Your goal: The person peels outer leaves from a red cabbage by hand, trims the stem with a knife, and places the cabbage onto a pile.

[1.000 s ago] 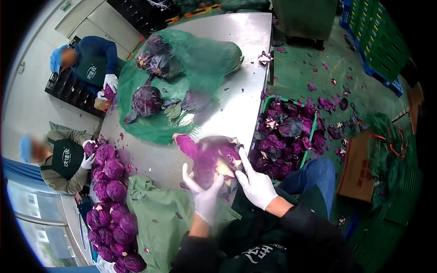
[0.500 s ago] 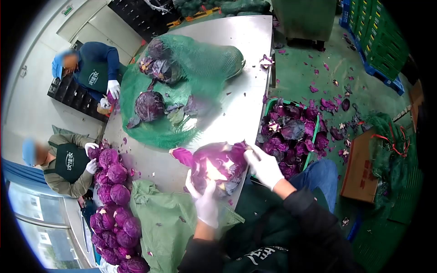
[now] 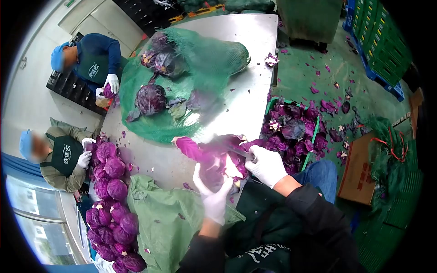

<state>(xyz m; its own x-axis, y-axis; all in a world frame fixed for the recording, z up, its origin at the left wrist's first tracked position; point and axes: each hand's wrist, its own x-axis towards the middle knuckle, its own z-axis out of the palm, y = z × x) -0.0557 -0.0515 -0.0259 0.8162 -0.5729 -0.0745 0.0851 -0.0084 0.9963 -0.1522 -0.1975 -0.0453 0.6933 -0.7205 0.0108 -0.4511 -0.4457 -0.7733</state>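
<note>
My white-gloved left hand point(image 3: 213, 200) supports a red cabbage point(image 3: 210, 169) from below, thumb and fingers around it. A pale cut patch shows on the cabbage, and a loose outer leaf point(image 3: 187, 148) sticks out on its left. My right hand point(image 3: 268, 167), also gloved, is closed around a knife point(image 3: 238, 151); its handle is hidden in the fist. The greyish blade, blurred, lies against the top of the cabbage. Beyond my hands, a whole red cabbage point(image 3: 150, 99) rests on green netting point(image 3: 150, 132) on the metal table point(image 3: 255, 54).
Trimmed leaves fill a green crate point(image 3: 315, 136) at my right. A pile of cabbages point(image 3: 109, 223) and a green sack point(image 3: 157, 218) lie at left. Two co-workers point(image 3: 93, 68) handle cabbages across the table. A cardboard box point(image 3: 357, 173) stands on the leaf-strewn floor.
The cabbage has turned in my left hand, its pale cut area now further right. My right hand has shifted slightly right and down, and the blade now shows. The view has shifted slightly.
</note>
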